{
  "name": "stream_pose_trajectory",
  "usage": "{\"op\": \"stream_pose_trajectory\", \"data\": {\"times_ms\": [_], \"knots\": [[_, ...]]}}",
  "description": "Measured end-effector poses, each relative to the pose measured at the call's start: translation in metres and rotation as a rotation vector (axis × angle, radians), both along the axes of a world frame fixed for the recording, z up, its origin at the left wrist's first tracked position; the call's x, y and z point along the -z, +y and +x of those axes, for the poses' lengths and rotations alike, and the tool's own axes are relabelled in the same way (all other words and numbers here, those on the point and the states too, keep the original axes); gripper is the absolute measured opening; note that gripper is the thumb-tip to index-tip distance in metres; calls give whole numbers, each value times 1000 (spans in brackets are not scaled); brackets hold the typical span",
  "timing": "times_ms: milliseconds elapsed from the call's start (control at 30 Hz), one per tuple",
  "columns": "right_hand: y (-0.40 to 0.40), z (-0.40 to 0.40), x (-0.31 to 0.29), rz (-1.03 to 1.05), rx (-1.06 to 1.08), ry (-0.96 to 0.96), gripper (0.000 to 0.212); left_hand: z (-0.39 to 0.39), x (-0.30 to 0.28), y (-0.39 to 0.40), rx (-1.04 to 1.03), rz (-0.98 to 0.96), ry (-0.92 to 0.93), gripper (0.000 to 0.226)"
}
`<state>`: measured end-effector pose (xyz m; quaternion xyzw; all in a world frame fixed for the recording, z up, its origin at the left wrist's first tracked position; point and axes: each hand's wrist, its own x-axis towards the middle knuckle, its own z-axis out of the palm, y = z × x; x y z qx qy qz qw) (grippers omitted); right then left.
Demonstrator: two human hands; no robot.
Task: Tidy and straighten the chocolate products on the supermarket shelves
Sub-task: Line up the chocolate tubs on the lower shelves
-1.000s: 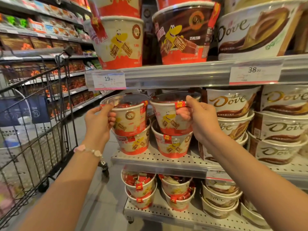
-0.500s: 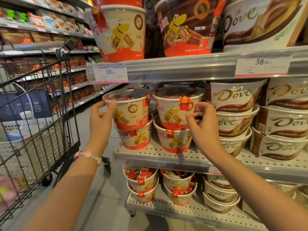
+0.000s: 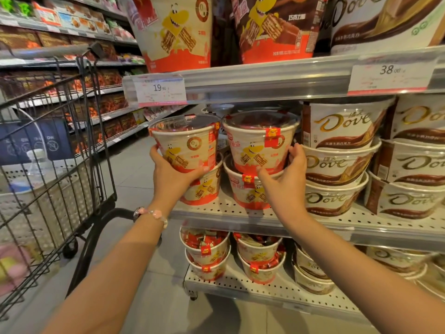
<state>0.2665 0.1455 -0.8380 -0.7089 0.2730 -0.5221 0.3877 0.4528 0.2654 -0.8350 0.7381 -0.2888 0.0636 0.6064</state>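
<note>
The left hand grips the upper left cream-and-red paper tub of wafer chocolates with a clear plastic lid, thumb along its left wall and fingers curled under its base. The right hand holds the matching upper right tub, fingers curled round its right wall and thumb at the lower front edge. Each tub sits on another tub of the same kind on the perforated white metal shelf; the two upper tubs stand just beside each other, the left one tilted slightly. A pink bead bracelet circles the left wrist. Just right of the tubs stand stacked white-and-brown Dove tubs. On the left, near, stands a black wire shopping trolley.
</note>
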Motion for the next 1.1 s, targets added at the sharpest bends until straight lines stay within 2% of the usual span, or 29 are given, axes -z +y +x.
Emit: {"op": "stream_pose_trajectory", "data": {"times_ms": [233, 433, 700, 833, 933, 1000, 1100], "knots": [[-14, 15, 3, 30, 54, 61, 98, 2, 6, 2, 2, -24, -25, 116], [-20, 30, 1, 52, 65, 93, 116, -3, 12, -3, -22, -33, -47, 116], [-19, 35, 6, 30, 144, 100, 121, 3, 9, -7, -59, -21, -38, 115], [-18, 35, 8, 32, 131, 88, 121, 8, 5, -13, -91, 62, -43, 118], [-19, 34, 8, 33, 121, 89, 122, 15, 6, -12, 11, 31, 35, 113], [-18, 34, 8, 33, 121, 97, 122, 23, 8, -8, 113, -69, 120, 100], [-21, 34, 6, 48, 109, 111, 123, 32, 11, -2, 182, -71, 152, 89]]}}
